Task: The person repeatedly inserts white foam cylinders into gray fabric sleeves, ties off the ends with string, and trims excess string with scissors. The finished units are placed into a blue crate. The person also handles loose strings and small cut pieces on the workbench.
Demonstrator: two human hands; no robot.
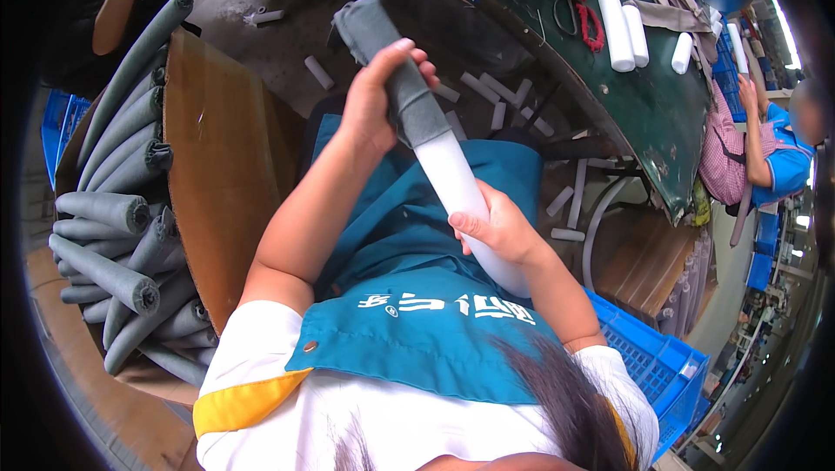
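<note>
The white foam tube (450,177) is held aslant above the lap, over the teal apron (417,345), with its upper part covered by a grey fabric sleeve (419,107). The sleeve is clasped by the left grip (376,88), whose fingers are wrapped around it, while the bare lower part of the tube is held by the right grip (500,226), with the thumb laid across the top. At the left, a cardboard box (222,123) is flanked by a pile of grey-covered rolls (104,271). On the green bench (648,114), red-handled scissors (591,27) are seen near white rolls (616,32). More white tubes (319,73) are scattered on the floor, and a blue crate (648,354) is placed beside the right arm
</note>
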